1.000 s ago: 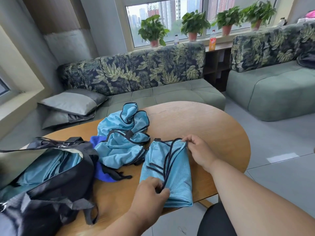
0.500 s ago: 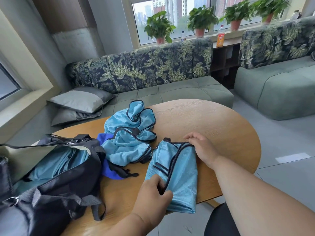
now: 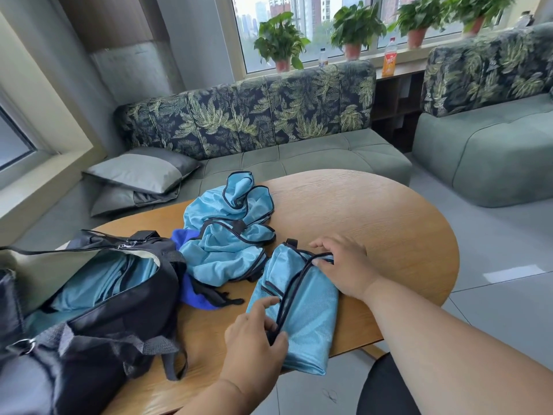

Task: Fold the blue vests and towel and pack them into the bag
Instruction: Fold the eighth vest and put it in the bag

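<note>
Folded vest [image 3: 302, 307] lies at the table's [image 3: 389, 223] near edge; our left hand [image 3: 254, 339] pinches its dark trim, our right hand [image 3: 347, 265] grips its far end. Beside it sit crumpled vests [image 3: 227, 235] and the open bag [image 3: 98, 295].

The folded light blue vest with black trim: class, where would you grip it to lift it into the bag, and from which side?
Probably grip the folded light blue vest by both long sides, one hand coming from each, since its near end overhangs the table and loose layers could unfold.
</note>
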Available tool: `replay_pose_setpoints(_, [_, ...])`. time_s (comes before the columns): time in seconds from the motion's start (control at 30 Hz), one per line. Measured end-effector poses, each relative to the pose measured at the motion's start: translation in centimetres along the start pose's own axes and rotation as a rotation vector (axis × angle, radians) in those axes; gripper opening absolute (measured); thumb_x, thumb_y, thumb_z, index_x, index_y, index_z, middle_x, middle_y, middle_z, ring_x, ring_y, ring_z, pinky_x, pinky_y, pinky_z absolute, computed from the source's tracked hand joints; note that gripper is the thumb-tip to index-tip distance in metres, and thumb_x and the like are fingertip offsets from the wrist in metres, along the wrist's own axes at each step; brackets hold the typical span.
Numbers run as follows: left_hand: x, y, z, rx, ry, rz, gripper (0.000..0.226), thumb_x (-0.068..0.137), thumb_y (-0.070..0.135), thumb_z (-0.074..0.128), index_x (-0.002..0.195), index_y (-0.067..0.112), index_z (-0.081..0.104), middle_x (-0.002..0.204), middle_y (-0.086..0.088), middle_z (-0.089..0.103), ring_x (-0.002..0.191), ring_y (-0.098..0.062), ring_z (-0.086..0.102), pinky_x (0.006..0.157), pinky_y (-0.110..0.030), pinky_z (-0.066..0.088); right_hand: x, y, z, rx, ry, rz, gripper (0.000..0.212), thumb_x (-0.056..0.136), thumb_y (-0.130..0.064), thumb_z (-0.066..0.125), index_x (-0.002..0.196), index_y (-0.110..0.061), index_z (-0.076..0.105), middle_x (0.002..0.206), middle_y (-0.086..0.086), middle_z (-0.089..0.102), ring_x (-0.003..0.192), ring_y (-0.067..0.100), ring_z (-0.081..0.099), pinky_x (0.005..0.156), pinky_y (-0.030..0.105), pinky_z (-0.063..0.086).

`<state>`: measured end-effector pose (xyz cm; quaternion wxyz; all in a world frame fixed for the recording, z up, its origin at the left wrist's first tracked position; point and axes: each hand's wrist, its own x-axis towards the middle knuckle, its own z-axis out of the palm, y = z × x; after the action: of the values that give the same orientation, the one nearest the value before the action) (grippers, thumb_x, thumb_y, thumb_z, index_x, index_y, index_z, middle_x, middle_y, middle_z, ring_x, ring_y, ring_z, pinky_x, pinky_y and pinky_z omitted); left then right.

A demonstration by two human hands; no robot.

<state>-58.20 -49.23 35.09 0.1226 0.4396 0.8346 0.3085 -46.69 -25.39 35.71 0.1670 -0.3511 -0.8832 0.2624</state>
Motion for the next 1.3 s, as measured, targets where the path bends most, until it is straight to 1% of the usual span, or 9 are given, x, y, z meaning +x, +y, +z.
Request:
replay_pose_setpoints(0.2, [0.1,-1.3,-1.2,0.130,-0.025,0.181,0.044,0.083,0.039,0.066,0.124,0.050,0.056,0.126,0.026,0.041,0.118,-0.001,0.033,0.109,-0.021,0.025,-2.1,-0.5,-0.1,-0.152,0.164,-0.109,0.034,0.093,-0.043,0.069,0.126,-0.036,0.064,0.118,-0.012,0.050,0.117,0.015,0.049,0.106,0.037,0.036])
replay_pose_setpoints(0.37, [0.2,-2.9,-2.4,0.170,-0.176,0.171,0.044,0.093,0.051,0.065,0.136,0.050,0.059,0.134,0.027,0.040,0.132,-0.004,0.035,0.113,-0.015,0.020,-6.8,-2.5,-0.4,-0.166,-0.174,-0.231,0.039,0.095,-0.019,0.059,0.129,-0.034,0.068,0.130,-0.010,0.059,0.126,0.013,0.049,0.111,0.027,0.033])
replay_pose_setpoints(0.5, [0.0,-3.1,-3.2,0.218,-0.238,0.179,0.073,0.092,0.053,0.060,0.158,0.053,0.028,0.141,0.023,0.039,0.133,-0.008,0.035,0.117,-0.021,0.024,-9.5,-3.2,-0.7,-0.235,-0.266,-0.230,0.063,0.088,-0.010,0.047,0.145,-0.035,0.059,0.152,-0.008,0.049,0.143,0.015,0.038,0.123,0.027,0.020])
replay_pose_setpoints(0.63, [-0.5,-2.9,-2.7,0.266,-0.251,0.162,0.061,0.096,0.055,0.049,0.154,0.057,0.029,0.152,0.018,0.035,0.138,-0.016,0.034,0.119,-0.032,0.027,-12.1,-3.2,0.3,-0.320,-0.363,-0.304,0.076,0.083,-0.024,0.052,0.156,-0.041,0.042,0.166,-0.002,0.034,0.153,0.018,0.028,0.129,0.034,0.010])
replay_pose_setpoints(0.77, [-0.8,-2.7,-2.3,0.350,-0.280,0.132,0.058,0.090,0.070,0.029,0.145,0.059,0.045,0.156,0.016,0.034,0.142,-0.019,0.030,0.117,-0.037,0.028,-12.8,-3.7,0.8,-0.414,-0.372,-0.317,0.078,0.086,-0.059,0.051,0.160,-0.044,0.032,0.171,0.002,0.023,0.158,0.022,0.017,0.125,0.033,0.000])
replay_pose_setpoints(0.9, [-1.0,-2.7,-2.9,0.363,-0.337,0.171,0.055,0.097,0.066,0.048,0.150,0.056,0.040,0.159,0.015,0.029,0.145,-0.018,0.023,0.122,-0.037,0.021,-12.8,-4.3,0.8,-0.448,-0.385,-0.298,0.090,0.077,-0.080,0.023,0.159,-0.045,0.033,0.173,0.001,0.020,0.159,0.024,0.016,0.126,0.034,0.002])
replay_pose_setpoints(1.1, [-1.2,-2.6,-3.7,0.409,-0.357,0.227,0.077,0.078,0.081,0.050,0.150,0.057,0.038,0.153,0.017,0.032,0.141,-0.017,0.026,0.122,-0.039,0.025,-12.7,-4.1,1.0,-0.429,-0.396,-0.256,0.061,0.099,-0.063,0.036,0.158,-0.048,0.035,0.173,-0.004,0.019,0.159,0.022,0.016,0.128,0.037,0.012])
replay_pose_setpoints(1.2, [-1.3,-2.7,-3.6,0.415,-0.306,0.272,0.074,0.076,0.083,0.050,0.144,0.056,0.045,0.140,0.020,0.038,0.129,-0.014,0.034,0.115,-0.034,0.032,-12.8,-4.3,0.7,-0.372,-0.388,-0.259,0.067,0.093,-0.068,0.023,0.154,-0.050,0.041,0.171,-0.006,0.026,0.156,0.019,0.024,0.128,0.034,0.015])
replay_pose_setpoints(1.3, [-1.5,-2.9,-3.9,0.393,-0.292,0.316,0.062,0.077,0.077,0.057,0.135,0.055,0.053,0.125,0.024,0.041,0.115,-0.009,0.036,0.108,-0.030,0.034,-12.8,-4.6,0.2,-0.215,-0.334,-0.225,0.045,0.107,-0.053,0.043,0.151,-0.048,0.049,0.167,-0.014,0.034,0.151,0.011,0.029,0.124,0.027,0.017])
